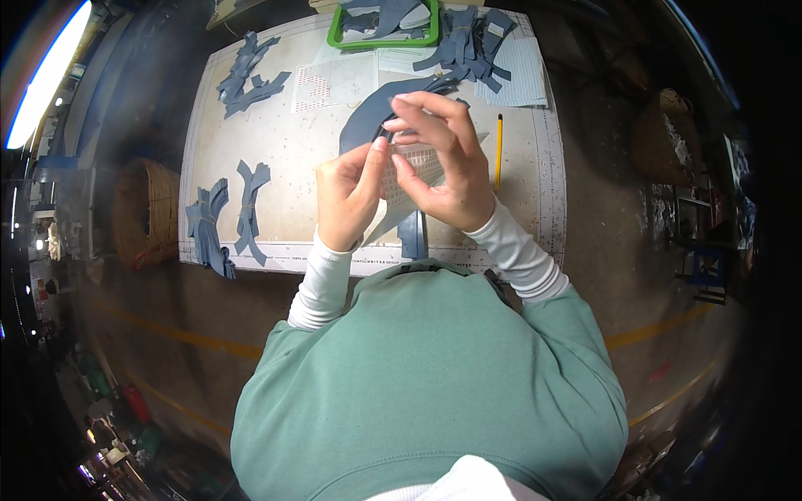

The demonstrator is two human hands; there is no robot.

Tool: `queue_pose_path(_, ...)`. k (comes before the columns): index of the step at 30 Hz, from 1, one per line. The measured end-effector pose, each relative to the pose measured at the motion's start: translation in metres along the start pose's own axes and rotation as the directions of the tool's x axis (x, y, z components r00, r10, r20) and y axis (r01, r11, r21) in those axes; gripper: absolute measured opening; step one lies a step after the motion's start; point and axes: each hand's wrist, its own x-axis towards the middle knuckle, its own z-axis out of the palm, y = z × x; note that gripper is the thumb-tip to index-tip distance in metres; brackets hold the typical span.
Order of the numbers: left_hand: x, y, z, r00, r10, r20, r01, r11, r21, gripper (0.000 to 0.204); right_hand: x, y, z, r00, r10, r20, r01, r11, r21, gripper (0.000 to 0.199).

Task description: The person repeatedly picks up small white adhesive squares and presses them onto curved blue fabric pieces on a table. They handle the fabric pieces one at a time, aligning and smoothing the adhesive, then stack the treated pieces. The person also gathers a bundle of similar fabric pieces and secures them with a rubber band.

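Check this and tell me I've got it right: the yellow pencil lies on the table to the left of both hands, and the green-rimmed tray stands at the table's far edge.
The side is wrong: the head view shows the yellow pencil on the table to the right of both the left hand and the right hand. The green-rimmed tray does stand at the far edge.

Looks dim at the edges, black at far right. Shows a pale table at centre, on a grey-brown floor crossed by yellow lines. Includes a basket just left of the table, a second basket well right. Glares white, upper left, from a tube lamp.
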Motion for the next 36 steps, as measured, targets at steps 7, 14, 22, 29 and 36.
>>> queue_pose_path(7, -0.002, 0.005, 0.002, 0.998, -0.056, -0.004, 0.056, 0.998, 0.007, 0.031, 0.001, -0.001, 0.001, 0.994, -0.057, 0.098, 0.063, 0.996, -0.060, 0.070)
queue_pose_path(14, 0.000, -0.019, -0.016, 0.989, -0.013, -0.148, 0.025, 0.997, 0.075, 0.030, 0.001, 0.004, 0.002, 0.863, 0.505, -0.009, -0.427, 0.739, 0.522, 0.068)
queue_pose_path(22, 0.028, -0.173, -0.169, 0.794, -0.162, -0.586, 0.043, 0.976, -0.212, 0.021, -0.037, 0.073, -0.044, 0.742, 0.667, -0.065, -0.613, 0.715, 0.335, 0.032)
queue_pose_path(29, -0.016, -0.249, -0.201, 0.687, -0.346, -0.640, 0.426, 0.904, -0.031, 0.018, -0.092, 0.192, -0.064, 0.609, 0.787, -0.101, -0.781, 0.617, 0.101, 0.014)
queue_pose_path(36, 0.029, -0.172, -0.126, 0.834, 0.308, -0.457, 0.100, 0.730, 0.676, 0.012, -0.117, 0.246, -0.049, 0.590, 0.801, -0.100, -0.791, 0.549, -0.271, 0.020)
